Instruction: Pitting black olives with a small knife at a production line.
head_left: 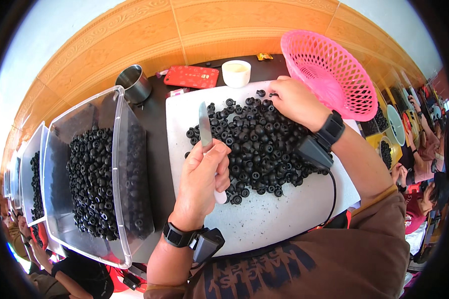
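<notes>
With left hand (197,174), grasping a knife (205,127); with right hand (294,103), seemingly pinching a black piece (273,94). Probably picking from pile (262,144); calls for firm pinch next.

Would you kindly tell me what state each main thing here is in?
Left hand: closed around the knife handle
Knife: blade bare, pointing away
Right hand: fingertips at the pile's far edge, grip unclear
Black pieces: loosely heaped
White board: flat, speckled with dark bits
Clear box: lidless, partly filled
Metal cup: open
Red case: lying flat
</notes>
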